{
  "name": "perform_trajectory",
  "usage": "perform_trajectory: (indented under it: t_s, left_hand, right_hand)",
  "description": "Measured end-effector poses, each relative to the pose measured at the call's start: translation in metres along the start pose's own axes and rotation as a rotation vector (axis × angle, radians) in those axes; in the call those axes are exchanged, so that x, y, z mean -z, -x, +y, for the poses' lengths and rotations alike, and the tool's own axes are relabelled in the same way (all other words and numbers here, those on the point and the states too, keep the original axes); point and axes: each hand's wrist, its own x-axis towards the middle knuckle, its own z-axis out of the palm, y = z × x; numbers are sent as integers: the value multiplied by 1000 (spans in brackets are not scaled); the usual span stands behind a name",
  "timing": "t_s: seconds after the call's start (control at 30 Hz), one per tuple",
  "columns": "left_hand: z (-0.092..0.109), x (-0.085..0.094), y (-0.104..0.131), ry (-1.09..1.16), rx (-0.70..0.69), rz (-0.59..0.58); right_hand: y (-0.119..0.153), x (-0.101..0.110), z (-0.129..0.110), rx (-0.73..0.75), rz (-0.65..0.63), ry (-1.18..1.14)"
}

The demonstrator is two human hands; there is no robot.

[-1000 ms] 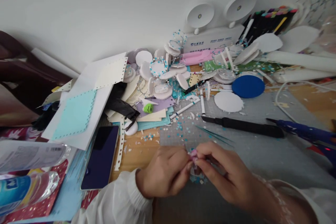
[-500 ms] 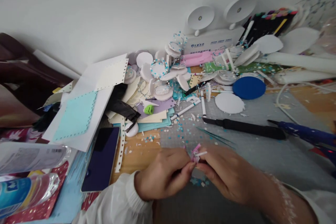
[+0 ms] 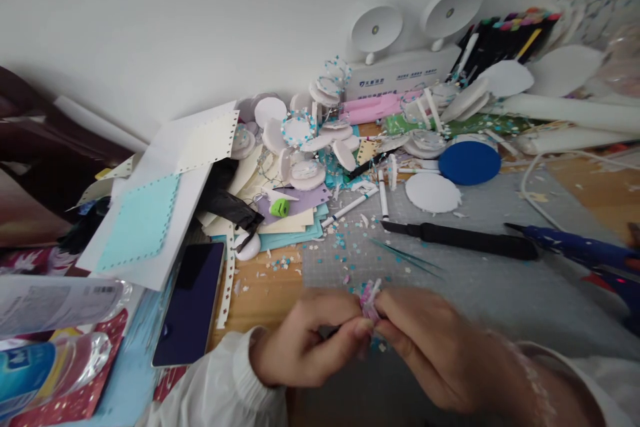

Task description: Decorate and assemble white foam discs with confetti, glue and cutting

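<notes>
A small pink and white piece (image 3: 370, 300) is pinched between my two hands over the grey cutting mat (image 3: 465, 287). My left hand (image 3: 317, 333) grips it from the left with thumb and forefinger. From the right, my right hand (image 3: 430, 340) closes its fingertips on the same piece; this hand is slightly blurred. The fingers hide much of the piece. Just beyond the hands lie teal tweezers (image 3: 407, 257) and small blue and white confetti bits (image 3: 340, 240). A white scalloped disc (image 3: 433, 193) rests farther back.
A black-handled tool (image 3: 465, 240) and a blue glue gun (image 3: 575, 247) lie to the right. On the left are a phone (image 3: 189, 303), paper sheets (image 3: 140, 220) and a plastic bottle (image 3: 55, 367). White discs and decorated rings pile up at the back beside a blue disc (image 3: 470, 163).
The pink piece has turned between my fingers, its white strip now pointing more upward. Both hands sit slightly lower in view, and the camera view has shifted a little.
</notes>
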Motion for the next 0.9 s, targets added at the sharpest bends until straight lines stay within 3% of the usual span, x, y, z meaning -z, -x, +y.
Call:
perform_trajectory:
  t_s: [0.2,0.4,0.53,0.67,0.8,0.9]
  left_hand:
    - [1,-2,-3,-83,16,167]
    - [9,-5,6,-237,7,238]
    - [14,-1,25,-136,114,428]
    - [16,6,42,-49,222,576]
    - [21,10,54,-91,253,643]
    - [25,8,61,-96,272,656]
  right_hand:
    - [-1,-8,0,27,118,29]
    - [4,-2,4,54,182,97]
    - [16,5,10,-96,208,158]
    - [26,0,14,-224,54,120]
    - [28,-12,16,-370,-28,-29]
    - [23,-12,16,-468,24,-184]
